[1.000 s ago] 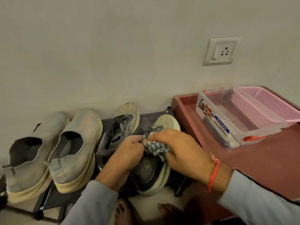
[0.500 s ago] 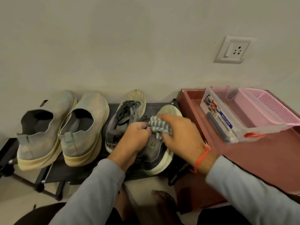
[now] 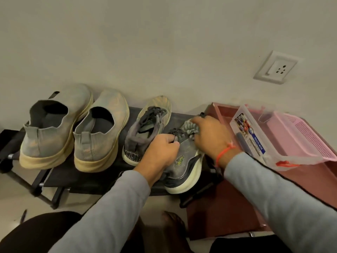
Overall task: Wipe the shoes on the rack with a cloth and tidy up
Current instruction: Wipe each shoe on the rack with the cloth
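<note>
Right hand with cloth moved from sneaker's midfoot up to toe, now at 1 o'clock of left hand. Sneaker sits on rack, rightmost of four.

Progress, judged: this shoe mid-wipe; its mate and slip-ons at 9 o'clock look dusty, likely pending. Tidying not begun.

Grip: right fingers curled, pinching bunched cloth against toe. Left fingers curled on sneaker's collar by laces, steadying it.
</note>
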